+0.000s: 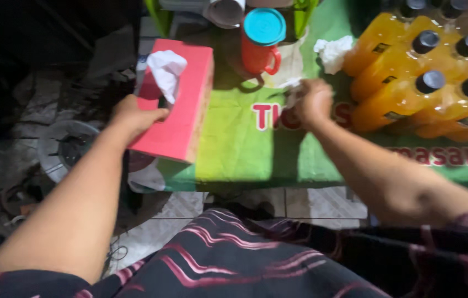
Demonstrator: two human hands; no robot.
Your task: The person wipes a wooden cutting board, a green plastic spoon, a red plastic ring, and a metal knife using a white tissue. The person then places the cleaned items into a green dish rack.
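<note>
Tissue box (181, 105) in left hand (134, 117)

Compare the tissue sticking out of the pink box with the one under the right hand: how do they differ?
The tissue in the pink box stands upright from the slot, untouched; the tissue under the right hand lies flat on the green table cover, pressed by the right hand. The box tissue shows fully; the other is mostly hidden. The left hand grips the pink box. Both tissues are white and crumpled.

both arms outstretched, left hand (134, 117) and right hand (314, 102) curled
</note>
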